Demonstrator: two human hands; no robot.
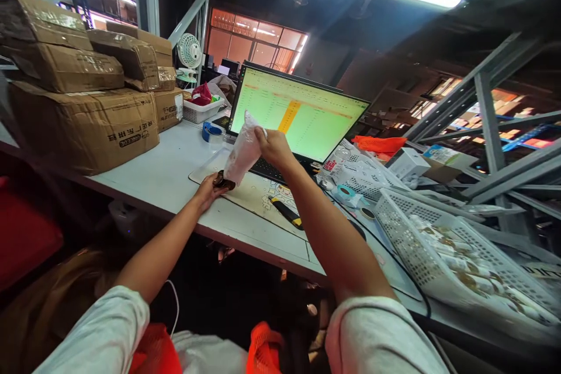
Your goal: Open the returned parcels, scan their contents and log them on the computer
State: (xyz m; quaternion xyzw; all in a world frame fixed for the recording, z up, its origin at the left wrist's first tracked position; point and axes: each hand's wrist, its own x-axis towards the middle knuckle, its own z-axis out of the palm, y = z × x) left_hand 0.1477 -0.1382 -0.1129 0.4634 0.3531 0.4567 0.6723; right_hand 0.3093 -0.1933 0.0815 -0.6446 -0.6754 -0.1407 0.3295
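Note:
My right hand [272,146] is closed on the top of a pale pink plastic bag [243,153] and holds it up in front of the laptop [298,120]. My left hand [209,189] sits at the bag's lower open end, fingers closed on a small dark brown item [223,182] that I cannot name. Both hands are over a light desk mat [249,190] on the white table [162,172].
Stacked cardboard boxes [83,123] fill the table's left. White baskets [438,245] with small packaged items stand at the right. A yellow-black utility knife [286,212], tape rolls [346,193], a blue tape roll [211,131] and a cable lie about. Orange mesh is near my lap.

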